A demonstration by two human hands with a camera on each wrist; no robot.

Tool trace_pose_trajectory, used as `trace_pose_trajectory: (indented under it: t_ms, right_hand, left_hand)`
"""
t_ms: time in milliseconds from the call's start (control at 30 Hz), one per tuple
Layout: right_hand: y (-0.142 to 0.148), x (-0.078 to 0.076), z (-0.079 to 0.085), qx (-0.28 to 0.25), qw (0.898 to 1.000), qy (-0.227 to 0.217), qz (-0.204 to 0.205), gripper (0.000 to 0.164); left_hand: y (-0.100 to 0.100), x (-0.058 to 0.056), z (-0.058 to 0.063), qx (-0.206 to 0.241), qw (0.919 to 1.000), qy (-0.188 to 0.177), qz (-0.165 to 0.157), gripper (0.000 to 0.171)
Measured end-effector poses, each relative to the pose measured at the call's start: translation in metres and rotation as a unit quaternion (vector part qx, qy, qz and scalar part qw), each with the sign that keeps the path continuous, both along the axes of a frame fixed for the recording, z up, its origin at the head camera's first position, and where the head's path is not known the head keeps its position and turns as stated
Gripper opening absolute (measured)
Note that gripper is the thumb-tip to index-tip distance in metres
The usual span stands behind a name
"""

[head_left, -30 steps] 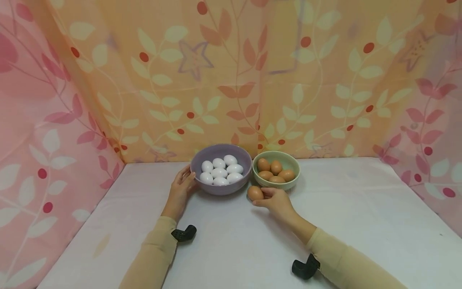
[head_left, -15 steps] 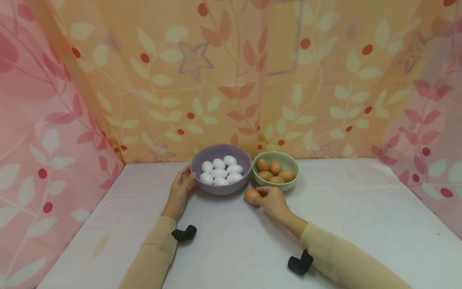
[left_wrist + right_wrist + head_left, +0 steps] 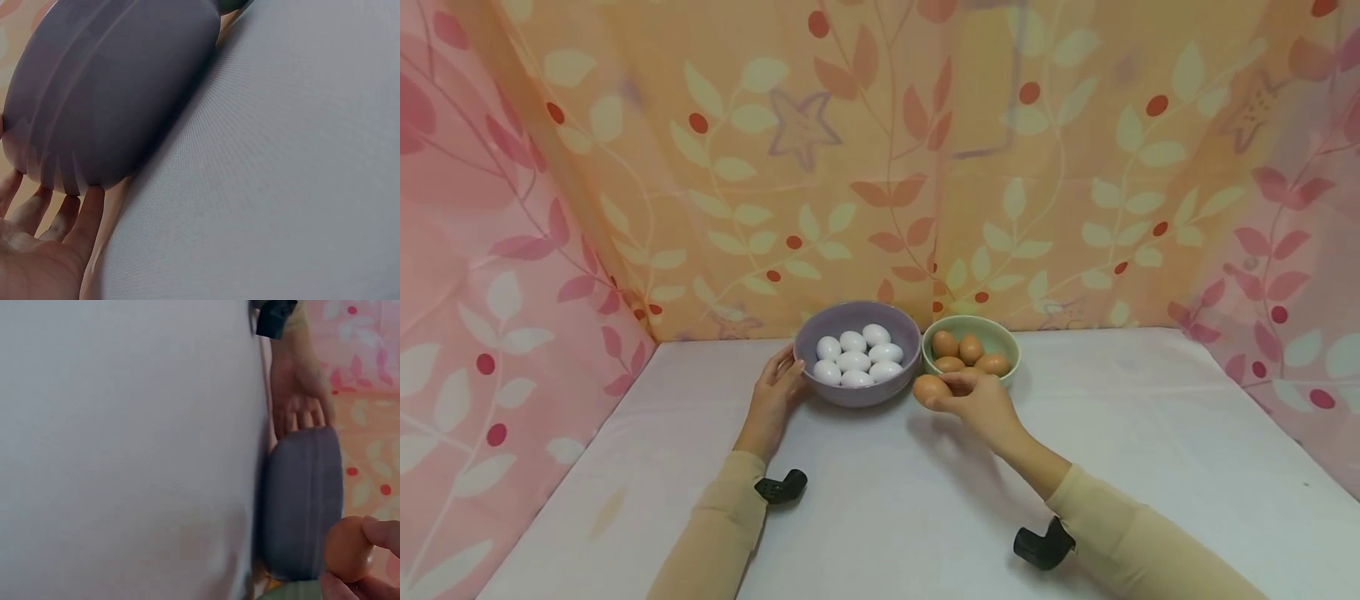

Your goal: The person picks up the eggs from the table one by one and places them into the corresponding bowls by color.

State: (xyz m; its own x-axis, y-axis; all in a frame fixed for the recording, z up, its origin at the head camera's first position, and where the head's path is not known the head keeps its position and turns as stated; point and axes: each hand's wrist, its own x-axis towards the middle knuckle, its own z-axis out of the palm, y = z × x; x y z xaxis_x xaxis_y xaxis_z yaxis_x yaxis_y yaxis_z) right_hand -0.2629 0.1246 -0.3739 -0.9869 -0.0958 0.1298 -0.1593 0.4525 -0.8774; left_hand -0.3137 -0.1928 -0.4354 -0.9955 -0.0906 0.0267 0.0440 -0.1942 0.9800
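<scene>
My right hand [image 3: 987,408] pinches a brown egg [image 3: 929,391] between thumb and fingers, raised above the table at the near rim of a green bowl [image 3: 997,337]. In the right wrist view the egg [image 3: 347,550] shows between the fingertips, overlapping the purple bowl [image 3: 303,503]. Several brown eggs [image 3: 971,349] lie in the green bowl. To its left stands the purple bowl, holding several white eggs [image 3: 853,362]. My left hand [image 3: 773,398] rests at the purple bowl's left side. In the left wrist view its nearly straight fingers [image 3: 87,219] touch the outer wall with their tips.
A white cloth [image 3: 865,508] covers the table. Behind the bowls hangs an orange patterned curtain [image 3: 737,200], with pink patterned cloth [image 3: 482,333] along both sides. Each sleeve bears a black wrist device [image 3: 1043,545]. The two bowls stand side by side near the back edge.
My right hand has lifted the brown egg off the table, first shifting slightly left, then up and right toward the green bowl. The left hand stays at the purple bowl.
</scene>
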Motion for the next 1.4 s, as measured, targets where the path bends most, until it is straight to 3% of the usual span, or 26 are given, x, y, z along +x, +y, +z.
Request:
trace_pose_trajectory:
  t_ms: [100,400,567,1400]
  right_hand:
    - [0.005,-0.003,0.008,-0.001,1.0,0.011,0.001,0.042]
    - [0.021,-0.01,0.026,-0.02,0.999,-0.029,-0.038,0.055]
    - [0.029,-0.016,0.032,-0.024,0.998,-0.034,-0.036,0.054]
    - [0.05,-0.054,0.028,-0.003,0.996,-0.072,-0.059,0.057]
  left_hand:
    - [-0.001,0.001,-0.001,0.0,1.0,0.005,-0.002,0.056]
    - [-0.002,0.001,-0.001,0.003,1.0,0.004,-0.002,0.055]
    - [-0.002,0.001,-0.002,-0.001,1.0,0.006,-0.004,0.056]
    - [0.001,0.001,0.0,-0.002,0.9999,0.013,-0.002,0.056]
